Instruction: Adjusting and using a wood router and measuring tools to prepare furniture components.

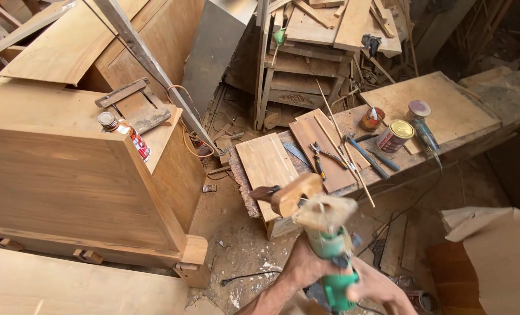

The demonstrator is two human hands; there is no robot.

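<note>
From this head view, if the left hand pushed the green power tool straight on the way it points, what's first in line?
Likely the low workbench: left hand aims the green power tool up-frame, and the light wooden board on its near end sits first in line. Depth is unclear.

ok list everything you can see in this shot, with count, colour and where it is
power tool: one, green body with a dusty tan pad, bottom centre, held in both hands
wooden cabinet: one, light brown, left
bottle: one, brown with red label, lying on the cabinet top
workbench: one, bare wood, right of centre
tins: two, one with a gold lid, one open, on the workbench
pliers: one, dark handles, on the workbench boards
timber pile: many pieces, top centre
left hand: one, gripping the tool body
right hand: one, on the tool's lower end
</note>
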